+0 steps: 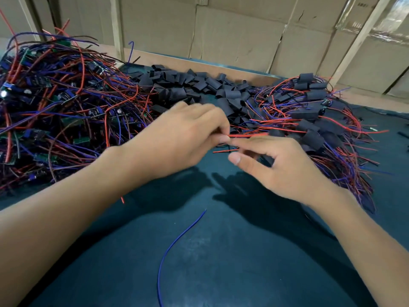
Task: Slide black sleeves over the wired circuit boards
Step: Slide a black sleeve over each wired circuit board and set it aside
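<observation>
A big tangle of bare wired circuit boards (55,103) with red and blue leads fills the left of the dark green table. Loose black sleeves (199,85) lie heaped at the back centre. Boards wearing sleeves (314,129) pile up at the right. My left hand (177,138) pinches the end of a red wire (247,135) that runs right to a black sleeved piece (275,132). My right hand (281,165) hovers just below that wire, forefinger extended toward the left fingertips, thumb apart; it grips nothing that I can see. What lies under the left palm is hidden.
A loose blue wire (177,244) curves across the green table mat (221,262) near me. Cardboard boxes (243,36) and wooden battens wall off the back. A short red wire end (122,200) pokes out by my left forearm.
</observation>
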